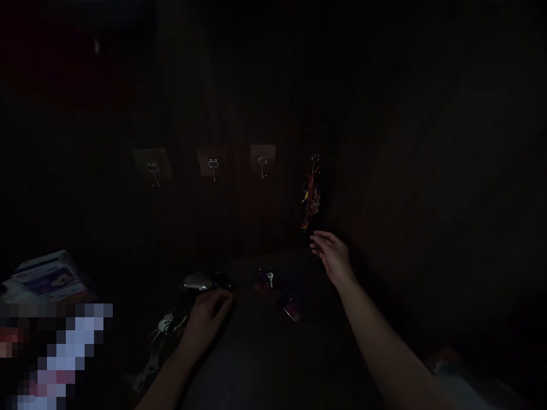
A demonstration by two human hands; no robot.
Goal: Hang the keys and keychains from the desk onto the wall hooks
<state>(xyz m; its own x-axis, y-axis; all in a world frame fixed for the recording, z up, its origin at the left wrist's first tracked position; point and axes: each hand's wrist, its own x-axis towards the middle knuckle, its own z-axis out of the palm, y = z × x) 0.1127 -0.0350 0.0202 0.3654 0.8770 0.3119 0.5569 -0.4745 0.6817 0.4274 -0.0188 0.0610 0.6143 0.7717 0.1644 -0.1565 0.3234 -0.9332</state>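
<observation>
My right hand is raised just below a bundle of reddish and yellow pieces hanging from a hook. Its fingers are stretched out and slightly apart, with nothing visible between them. Low on the dark surface, my left hand lies with its fingers curled in; what they hold, if anything, is hidden. Beyond its fingers is a shiny silvery oval object. A pale key lies between my hands, near a small reddish flat piece.
Three more metal hooks on clear square pads, a left one, a middle one and a right one, line the dark upright panel. A printed packet is at far left. Pale metal pieces lie beside my left forearm. The light is very dim.
</observation>
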